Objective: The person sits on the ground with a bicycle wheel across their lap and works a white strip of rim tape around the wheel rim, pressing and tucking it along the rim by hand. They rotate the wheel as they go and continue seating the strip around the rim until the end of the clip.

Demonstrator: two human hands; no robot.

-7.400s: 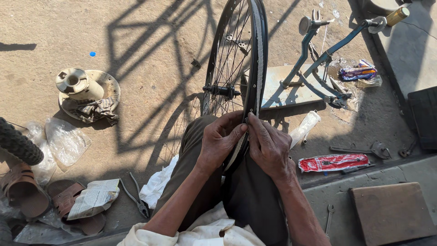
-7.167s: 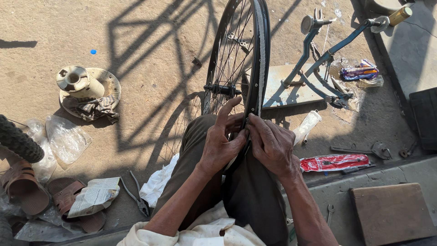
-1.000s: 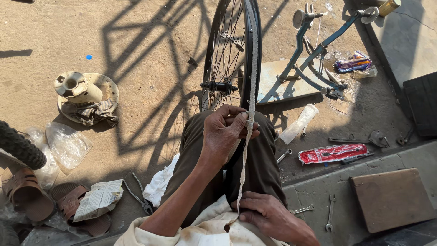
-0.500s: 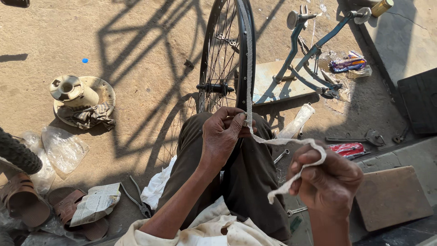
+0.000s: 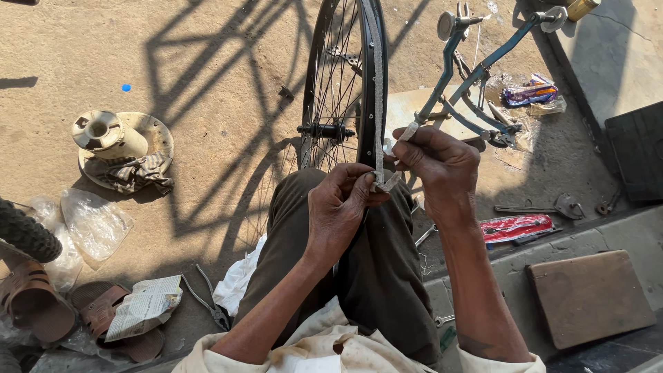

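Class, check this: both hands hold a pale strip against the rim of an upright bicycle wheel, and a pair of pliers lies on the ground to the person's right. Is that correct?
Not quite. The head view shows the pliers on the person's left, beside the folded paper. The rest stands: the left hand and right hand hold the pale strip at the rim of the upright wheel.

Pretty cramped up front — the wheel (image 5: 343, 90) stands upright right between my knees, with the blue bike frame (image 5: 476, 76) crowding just right of it. Left of the wheel there's open sandy ground (image 5: 221, 103) — nothing until the round spool with a rag (image 5: 121, 148). Wrenches (image 5: 545, 206) and a wooden board (image 5: 590, 297) clutter my right.
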